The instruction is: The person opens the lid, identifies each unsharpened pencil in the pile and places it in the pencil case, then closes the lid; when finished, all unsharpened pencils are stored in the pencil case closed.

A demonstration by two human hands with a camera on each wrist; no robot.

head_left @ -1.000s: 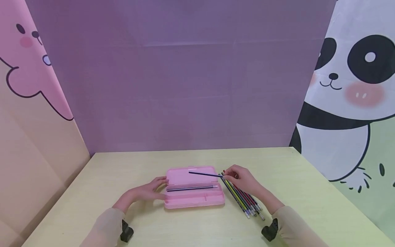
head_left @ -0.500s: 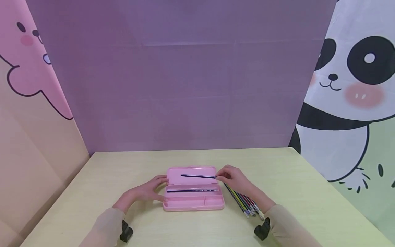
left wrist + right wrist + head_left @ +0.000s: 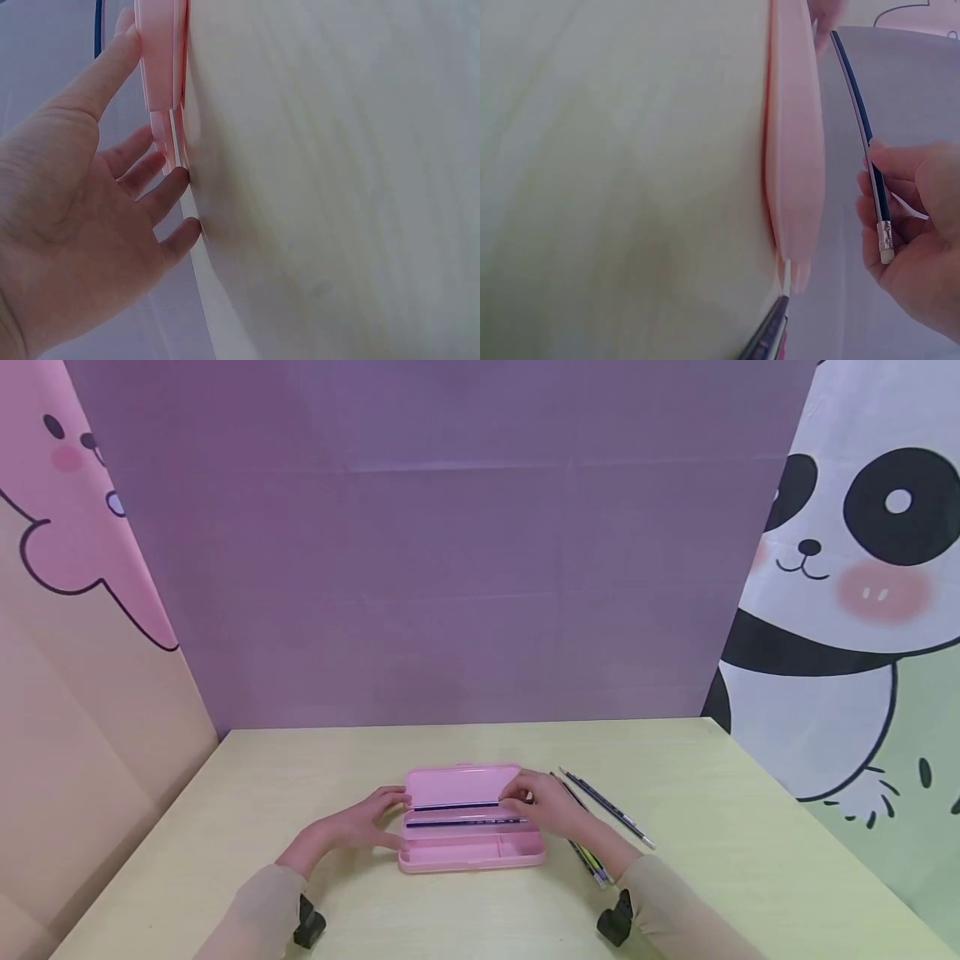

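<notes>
A pink pencil case lies with its lid folded back on the table. My left hand rests against its left end, thumb at the tray and relaxed fingers by the lid. My right hand pinches a dark striped pencil near its eraser end, fingers curled round it. That pencil is held level above the case, over the hinge side. One dark pencil lies lengthwise in the case's rear compartment. The held pencil's eraser end is hidden by my hand in the head view.
Several loose pencils lie on the table right of the case, some partly covered by my right forearm. A purple backdrop rises behind the table's far edge. A small divider splits the front compartment.
My right hand has moved left and toward me, carrying the pencil from over the lid's right side to above the case's hinge line. The left hand stays at the case's left end.
</notes>
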